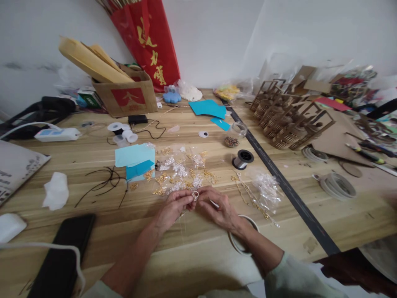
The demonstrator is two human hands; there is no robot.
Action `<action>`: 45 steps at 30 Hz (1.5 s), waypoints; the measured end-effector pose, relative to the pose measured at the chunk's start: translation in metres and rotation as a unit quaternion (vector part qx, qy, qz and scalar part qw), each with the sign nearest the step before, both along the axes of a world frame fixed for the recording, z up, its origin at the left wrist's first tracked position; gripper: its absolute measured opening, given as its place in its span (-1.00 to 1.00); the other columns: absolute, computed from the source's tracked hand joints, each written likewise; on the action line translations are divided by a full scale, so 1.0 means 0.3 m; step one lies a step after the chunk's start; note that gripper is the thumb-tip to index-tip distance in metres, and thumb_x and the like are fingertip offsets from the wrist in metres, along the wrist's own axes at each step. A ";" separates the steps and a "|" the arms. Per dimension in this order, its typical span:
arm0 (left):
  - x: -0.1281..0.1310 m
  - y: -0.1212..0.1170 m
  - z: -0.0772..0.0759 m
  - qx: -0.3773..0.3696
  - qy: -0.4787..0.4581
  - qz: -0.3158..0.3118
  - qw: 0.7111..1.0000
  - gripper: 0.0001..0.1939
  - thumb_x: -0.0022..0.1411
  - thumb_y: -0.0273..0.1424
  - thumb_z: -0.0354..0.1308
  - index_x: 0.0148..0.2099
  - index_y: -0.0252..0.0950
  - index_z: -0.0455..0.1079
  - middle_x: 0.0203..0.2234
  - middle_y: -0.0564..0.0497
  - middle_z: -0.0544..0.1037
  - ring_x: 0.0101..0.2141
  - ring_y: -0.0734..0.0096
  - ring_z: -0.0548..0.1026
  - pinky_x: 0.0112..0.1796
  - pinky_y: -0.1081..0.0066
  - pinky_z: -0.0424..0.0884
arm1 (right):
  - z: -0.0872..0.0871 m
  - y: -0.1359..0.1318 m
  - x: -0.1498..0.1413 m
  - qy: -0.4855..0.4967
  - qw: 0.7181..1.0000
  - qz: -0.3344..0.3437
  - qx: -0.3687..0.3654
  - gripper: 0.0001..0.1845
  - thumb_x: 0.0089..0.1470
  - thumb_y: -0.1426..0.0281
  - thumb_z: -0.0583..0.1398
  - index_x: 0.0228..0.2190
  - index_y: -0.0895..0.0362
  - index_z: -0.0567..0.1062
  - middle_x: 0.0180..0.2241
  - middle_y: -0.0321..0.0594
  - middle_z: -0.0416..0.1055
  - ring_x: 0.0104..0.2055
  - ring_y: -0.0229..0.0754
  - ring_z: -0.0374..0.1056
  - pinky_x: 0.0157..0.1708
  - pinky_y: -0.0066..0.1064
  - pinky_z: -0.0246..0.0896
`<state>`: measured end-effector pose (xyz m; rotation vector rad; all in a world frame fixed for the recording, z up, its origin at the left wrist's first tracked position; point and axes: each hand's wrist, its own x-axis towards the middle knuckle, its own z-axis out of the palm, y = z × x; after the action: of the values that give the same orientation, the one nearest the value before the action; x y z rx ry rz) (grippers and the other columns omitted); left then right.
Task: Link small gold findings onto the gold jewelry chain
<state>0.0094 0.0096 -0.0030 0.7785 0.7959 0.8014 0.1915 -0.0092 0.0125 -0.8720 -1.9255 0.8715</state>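
A small silvery ring-shaped clasp (195, 194) is pinched between the thumb and forefinger of my left hand (174, 208). Below those fingers hangs a short piece of thin chain (180, 216), partly hidden by the hand. My right hand (221, 208) is closed, with its fingertips up against the clasp's right side; a pale sliver shows between its fingers, too small to name. Just beyond both hands lie small bags of silver findings (180, 170) and gold findings (161, 178). To the right are gold and silver chains (248, 192) beside crumpled clear plastic bags (267, 190).
A wire spool (242, 159) and a jar of beads (232, 140) stand behind the chains. A dark ruler strip (279, 176) crosses the table. Under my right forearm lies a pale ring (233, 242). Left are black cords (107, 182), a phone (66, 252) and blue cards (133, 155).
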 end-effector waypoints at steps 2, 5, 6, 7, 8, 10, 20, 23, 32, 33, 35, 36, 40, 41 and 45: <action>-0.001 0.001 0.004 -0.003 -0.002 -0.005 1.000 -0.77 -0.08 -0.29 0.36 -0.44 -0.36 0.50 -0.59 -0.01 0.49 -0.53 0.47 0.38 -0.43 0.43 0.22 | -0.001 0.002 0.001 0.005 1.000 0.002 0.001 -0.84 0.23 0.43 0.10 -0.32 0.13 0.49 -0.23 -0.09 0.46 -0.06 -0.14 0.37 -0.08 -0.30 0.29; -0.001 0.002 0.003 -0.009 -0.011 -0.013 1.000 -0.76 -0.09 -0.29 0.37 -0.44 -0.37 0.50 -0.59 0.00 0.49 -0.54 0.48 0.38 -0.43 0.44 0.22 | 0.001 0.003 0.001 0.016 1.000 0.000 -0.007 -0.84 0.23 0.41 0.10 -0.33 0.14 0.49 -0.27 -0.10 0.46 -0.12 -0.14 0.38 -0.12 -0.30 0.30; 0.000 0.002 0.002 -0.012 -0.012 -0.014 1.000 -0.76 -0.09 -0.29 0.37 -0.44 -0.38 0.50 -0.59 0.00 0.49 -0.54 0.48 0.38 -0.43 0.44 0.22 | 0.001 0.003 0.002 0.021 1.000 -0.003 -0.012 -0.84 0.22 0.41 0.11 -0.33 0.14 0.48 -0.28 -0.10 0.46 -0.14 -0.14 0.38 -0.13 -0.30 0.30; 0.000 0.002 0.001 -0.013 -0.013 -0.014 1.000 -0.75 -0.10 -0.29 0.38 -0.44 -0.38 0.49 -0.60 0.00 0.49 -0.54 0.48 0.38 -0.43 0.44 0.22 | 0.002 0.002 0.002 0.025 1.000 -0.006 -0.016 -0.85 0.22 0.40 0.12 -0.33 0.14 0.48 -0.29 -0.10 0.45 -0.15 -0.14 0.38 -0.14 -0.30 0.30; 0.000 0.002 0.001 -0.015 -0.013 -0.014 1.000 -0.75 -0.10 -0.29 0.38 -0.44 -0.39 0.49 -0.60 0.00 0.49 -0.54 0.48 0.39 -0.43 0.45 0.22 | 0.002 0.002 0.003 0.028 0.999 -0.008 -0.020 -0.86 0.21 0.41 0.12 -0.34 0.15 0.48 -0.30 -0.10 0.45 -0.17 -0.15 0.39 -0.15 -0.30 0.30; 0.001 0.002 0.002 -0.016 -0.015 -0.014 1.000 -0.74 -0.11 -0.30 0.39 -0.43 -0.39 0.49 -0.60 0.01 0.49 -0.53 0.48 0.39 -0.43 0.45 0.22 | 0.002 0.001 0.004 0.031 0.999 -0.011 -0.025 -0.87 0.20 0.42 0.14 -0.35 0.15 0.49 -0.27 -0.09 0.44 -0.16 -0.14 0.39 -0.14 -0.29 0.30; -0.006 0.003 -0.017 0.010 -0.003 -0.003 1.000 -0.76 -0.07 -0.32 0.37 -0.41 -0.39 0.49 -0.60 0.01 0.50 -0.53 0.49 0.39 -0.42 0.46 0.22 | -0.011 -0.001 0.001 0.011 1.000 0.007 -0.013 -0.88 0.20 0.48 0.12 -0.33 0.13 0.48 -0.24 -0.10 0.47 -0.08 -0.14 0.38 -0.09 -0.30 0.28; -0.004 0.003 -0.015 0.012 -0.003 0.000 1.000 -0.77 -0.08 -0.31 0.38 -0.44 -0.39 0.48 -0.61 0.02 0.50 -0.54 0.50 0.39 -0.42 0.46 0.22 | -0.012 0.000 0.001 0.004 1.000 0.009 -0.008 -0.87 0.21 0.49 0.11 -0.32 0.13 0.46 -0.31 -0.15 0.47 -0.22 -0.19 0.39 -0.19 -0.34 0.30; -0.001 0.003 -0.016 -0.043 -0.059 0.021 0.997 -0.79 -0.13 -0.39 0.41 -0.47 -0.39 0.48 -0.58 0.00 0.53 -0.51 0.49 0.45 -0.43 0.50 0.31 | -0.019 -0.005 0.003 -0.015 0.997 -0.040 0.058 -0.87 0.18 0.50 0.13 -0.28 0.12 0.48 -0.19 -0.10 0.36 -0.11 -0.15 0.34 -0.11 -0.28 0.31; -0.001 0.003 -0.016 -0.050 -0.064 0.023 0.996 -0.79 -0.14 -0.40 0.42 -0.47 -0.39 0.48 -0.58 -0.01 0.54 -0.51 0.49 0.46 -0.43 0.51 0.31 | -0.020 -0.005 0.003 -0.020 0.997 -0.038 0.064 -0.87 0.18 0.50 0.13 -0.27 0.11 0.48 -0.19 -0.10 0.36 -0.11 -0.15 0.34 -0.11 -0.28 0.31; -0.001 0.003 -0.015 -0.060 -0.072 0.030 0.995 -0.79 -0.15 -0.42 0.42 -0.46 -0.40 0.48 -0.58 -0.01 0.54 -0.51 0.49 0.47 -0.44 0.52 0.33 | -0.019 -0.007 0.002 -0.025 0.997 -0.029 0.067 -0.85 0.19 0.49 0.11 -0.25 0.10 0.48 -0.18 -0.09 0.38 -0.10 -0.14 0.35 -0.10 -0.27 0.32; -0.001 0.003 -0.015 -0.062 -0.075 0.031 0.995 -0.79 -0.15 -0.42 0.42 -0.46 -0.40 0.49 -0.58 -0.01 0.54 -0.51 0.49 0.47 -0.44 0.52 0.33 | -0.018 -0.007 0.002 -0.027 0.997 -0.022 0.063 -0.85 0.20 0.49 0.11 -0.24 0.10 0.48 -0.17 -0.09 0.38 -0.09 -0.13 0.35 -0.10 -0.27 0.33; 0.001 0.003 -0.017 -0.062 -0.082 0.041 0.994 -0.79 -0.16 -0.44 0.43 -0.45 -0.40 0.49 -0.59 -0.01 0.55 -0.52 0.49 0.47 -0.45 0.52 0.33 | -0.011 -0.008 0.001 -0.030 0.998 -0.001 0.051 -0.84 0.22 0.48 0.09 -0.24 0.11 0.47 -0.12 -0.06 0.38 -0.05 -0.13 0.35 -0.06 -0.27 0.32; 0.001 0.003 -0.018 -0.064 -0.082 0.045 0.994 -0.79 -0.17 -0.45 0.43 -0.44 -0.40 0.49 -0.59 -0.01 0.55 -0.53 0.50 0.47 -0.46 0.52 0.33 | -0.010 -0.008 0.001 -0.032 0.998 0.001 0.049 -0.84 0.22 0.48 0.09 -0.25 0.11 0.47 -0.12 -0.06 0.38 -0.04 -0.13 0.35 -0.06 -0.27 0.32; 0.004 0.004 -0.018 -0.069 -0.078 0.057 0.993 -0.78 -0.19 -0.46 0.44 -0.45 -0.41 0.49 -0.58 0.00 0.54 -0.53 0.49 0.47 -0.45 0.51 0.33 | -0.010 -0.013 0.002 -0.037 0.998 -0.020 0.048 -0.84 0.21 0.50 0.09 -0.24 0.10 0.47 -0.14 -0.08 0.34 -0.06 -0.14 0.33 -0.09 -0.29 0.32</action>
<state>0.0104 0.0109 -0.0084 0.5449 0.7518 0.8873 0.1920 -0.0129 0.0095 -0.8934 -1.9902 0.7266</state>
